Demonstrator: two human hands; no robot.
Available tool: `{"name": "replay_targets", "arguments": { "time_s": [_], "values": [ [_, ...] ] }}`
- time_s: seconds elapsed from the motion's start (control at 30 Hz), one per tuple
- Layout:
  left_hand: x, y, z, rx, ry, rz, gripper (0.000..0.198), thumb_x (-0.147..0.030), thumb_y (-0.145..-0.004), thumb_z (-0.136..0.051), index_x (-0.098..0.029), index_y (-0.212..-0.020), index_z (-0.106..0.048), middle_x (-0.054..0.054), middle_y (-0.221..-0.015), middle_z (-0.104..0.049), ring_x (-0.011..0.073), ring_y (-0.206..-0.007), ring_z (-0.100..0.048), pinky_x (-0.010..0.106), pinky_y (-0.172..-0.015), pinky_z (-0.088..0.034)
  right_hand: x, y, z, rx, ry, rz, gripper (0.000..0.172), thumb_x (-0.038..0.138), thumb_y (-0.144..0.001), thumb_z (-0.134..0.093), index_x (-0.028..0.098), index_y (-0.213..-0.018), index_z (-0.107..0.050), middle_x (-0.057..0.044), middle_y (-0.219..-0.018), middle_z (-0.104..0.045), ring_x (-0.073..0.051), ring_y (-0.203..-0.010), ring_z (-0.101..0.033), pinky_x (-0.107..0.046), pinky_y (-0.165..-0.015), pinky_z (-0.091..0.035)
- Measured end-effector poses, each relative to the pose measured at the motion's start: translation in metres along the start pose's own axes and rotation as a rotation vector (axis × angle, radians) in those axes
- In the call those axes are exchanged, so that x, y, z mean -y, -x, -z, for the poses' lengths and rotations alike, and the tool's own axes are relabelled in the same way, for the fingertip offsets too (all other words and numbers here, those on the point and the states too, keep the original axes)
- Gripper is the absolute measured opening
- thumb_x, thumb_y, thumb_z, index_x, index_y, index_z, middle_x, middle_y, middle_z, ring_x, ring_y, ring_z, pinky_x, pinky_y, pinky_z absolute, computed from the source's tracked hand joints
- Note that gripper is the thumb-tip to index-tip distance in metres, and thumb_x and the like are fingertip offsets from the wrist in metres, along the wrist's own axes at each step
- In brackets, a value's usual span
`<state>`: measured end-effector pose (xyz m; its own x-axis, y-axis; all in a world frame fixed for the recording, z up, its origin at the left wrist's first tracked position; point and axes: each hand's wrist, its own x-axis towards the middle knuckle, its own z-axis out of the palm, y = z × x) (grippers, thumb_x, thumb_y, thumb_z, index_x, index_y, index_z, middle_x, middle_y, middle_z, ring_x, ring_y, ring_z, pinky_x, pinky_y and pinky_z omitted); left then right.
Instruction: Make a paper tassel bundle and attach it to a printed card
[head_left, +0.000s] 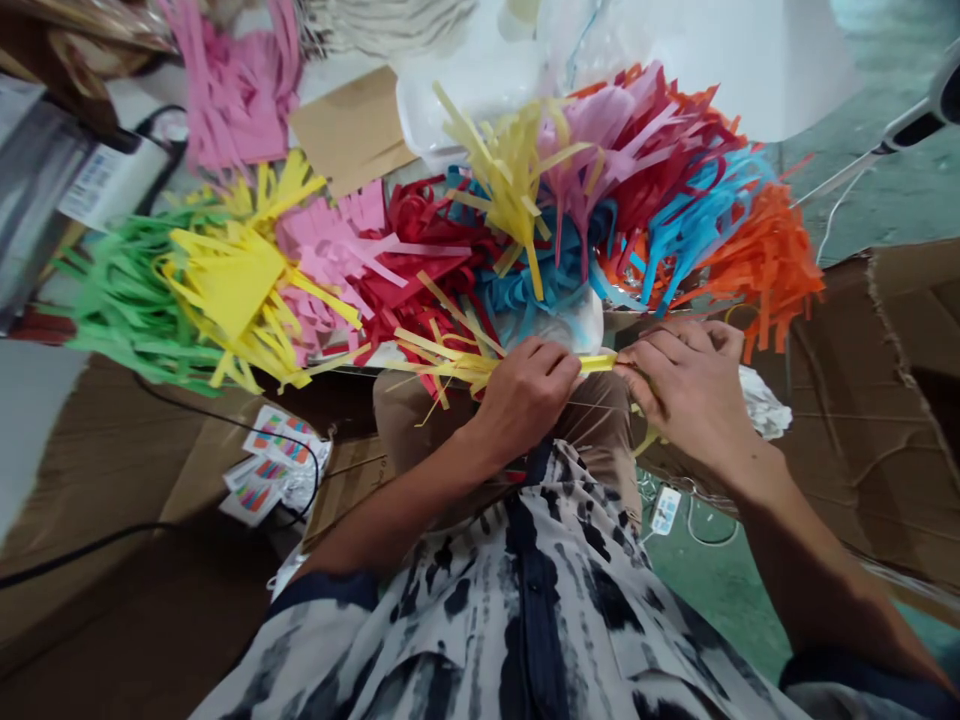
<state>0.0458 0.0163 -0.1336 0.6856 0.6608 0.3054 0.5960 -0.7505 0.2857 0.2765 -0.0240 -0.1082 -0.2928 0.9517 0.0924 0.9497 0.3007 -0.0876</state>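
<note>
My left hand [525,390] is closed around a yellow fringed paper strip [450,362] that trails off to the left. My right hand [686,385] pinches the strip's other end at about the middle of the view, fingers pressed together. Both hands work just in front of a large heap of fringed paper [570,210] in yellow, pink, red, blue and orange. Under the heap shows a white rounded form [559,325], partly hidden.
More cut paper lies to the left: green [127,300], yellow [232,280], pink [232,90]. Brown cardboard [862,400] covers the floor on both sides. Black cables [225,420], small printed packets [270,465], a crumpled white wad [761,400] and a grey device [37,190] lie around.
</note>
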Motion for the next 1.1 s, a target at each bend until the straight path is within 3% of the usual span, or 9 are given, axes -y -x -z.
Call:
{"name": "replay_targets", "arguments": {
  "time_s": [0.1, 0.33, 0.6, 0.7, 0.77, 0.87, 1.0, 1.1],
  "values": [
    [0.001, 0.004, 0.000, -0.032, 0.001, 0.054, 0.025, -0.023, -0.110, -0.050, -0.017, -0.095, -0.068, 0.008, -0.098, -0.072, 0.0228, -0.097, -0.061, 0.037, -0.086, -0.048, -0.004, -0.003, -0.001, 0.023, -0.017, -0.002, 0.033, 0.045, -0.111, -0.046, 0.023, -0.107, -0.070, -0.010, -0.106, -0.077, -0.033, -0.114, -0.060, -0.050, -0.097, -0.028],
    [0.006, 0.009, 0.007, -0.070, -0.042, 0.278, 0.023, -0.036, -0.108, -0.057, -0.020, -0.096, -0.068, 0.008, -0.105, -0.072, 0.0271, -0.100, -0.059, 0.046, -0.086, -0.044, -0.015, -0.013, -0.003, 0.057, -0.084, -0.036, 0.026, 0.042, -0.106, -0.052, 0.023, -0.097, -0.067, -0.010, -0.104, -0.077, -0.037, -0.117, -0.058, -0.048, -0.091, -0.028],
    [0.009, 0.007, 0.006, -0.043, -0.044, 0.298, 0.020, -0.035, -0.105, -0.060, -0.021, -0.094, -0.067, 0.009, -0.105, -0.072, 0.0294, -0.103, -0.058, 0.048, -0.086, -0.041, -0.013, -0.026, 0.004, 0.148, -0.049, -0.050, 0.027, 0.041, -0.103, -0.051, 0.022, -0.090, -0.065, -0.011, -0.098, -0.077, -0.036, -0.106, -0.059, -0.045, -0.084, -0.027],
    [0.010, 0.005, 0.009, -0.036, -0.047, 0.297, 0.017, -0.036, -0.103, -0.063, -0.020, -0.099, -0.069, 0.010, -0.106, -0.073, 0.0298, -0.102, -0.058, 0.048, -0.087, -0.041, -0.009, -0.026, 0.006, 0.112, -0.043, -0.084, 0.020, 0.037, -0.098, -0.055, 0.022, -0.090, -0.066, -0.012, -0.098, -0.076, -0.037, -0.107, -0.059, -0.047, -0.088, -0.029],
    [0.010, 0.003, 0.010, -0.051, -0.040, 0.245, 0.015, -0.032, -0.104, -0.063, -0.022, -0.111, -0.071, 0.009, -0.113, -0.074, 0.0292, -0.108, -0.059, 0.048, -0.092, -0.041, -0.006, -0.023, 0.006, 0.034, -0.028, -0.097, 0.016, 0.033, -0.095, -0.057, 0.023, -0.097, -0.069, -0.012, -0.104, -0.076, -0.037, -0.111, -0.059, -0.051, -0.094, -0.031],
    [0.010, 0.000, 0.009, -0.035, -0.043, 0.037, 0.021, -0.024, -0.107, -0.057, -0.030, -0.121, -0.072, 0.003, -0.120, -0.076, 0.0250, -0.120, -0.060, 0.047, -0.104, -0.040, -0.002, -0.017, 0.006, -0.022, -0.042, -0.011, 0.023, 0.024, -0.097, -0.053, 0.028, -0.106, -0.073, -0.007, -0.111, -0.078, -0.033, -0.119, -0.060, -0.056, -0.110, -0.026],
    [0.026, 0.006, 0.012, 0.015, -0.054, -0.114, 0.022, -0.022, -0.109, -0.055, -0.031, -0.115, -0.074, -0.003, -0.112, -0.079, 0.0202, -0.119, -0.063, 0.047, -0.113, -0.039, -0.004, -0.005, 0.006, 0.024, -0.093, 0.038, 0.038, 0.017, -0.100, -0.045, 0.036, -0.109, -0.077, -0.001, -0.111, -0.080, -0.033, -0.126, -0.061, -0.062, -0.114, -0.023],
    [0.048, 0.018, 0.027, -0.046, -0.034, -0.134, 0.024, -0.015, -0.103, -0.060, -0.032, -0.104, -0.076, -0.005, -0.104, -0.080, 0.0202, -0.113, -0.065, 0.051, -0.118, -0.038, -0.007, 0.004, 0.006, -0.010, -0.086, 0.030, 0.039, 0.020, -0.102, -0.046, 0.038, -0.113, -0.078, 0.000, -0.116, -0.081, -0.034, -0.130, -0.062, -0.065, -0.115, -0.024]
  ]
}}
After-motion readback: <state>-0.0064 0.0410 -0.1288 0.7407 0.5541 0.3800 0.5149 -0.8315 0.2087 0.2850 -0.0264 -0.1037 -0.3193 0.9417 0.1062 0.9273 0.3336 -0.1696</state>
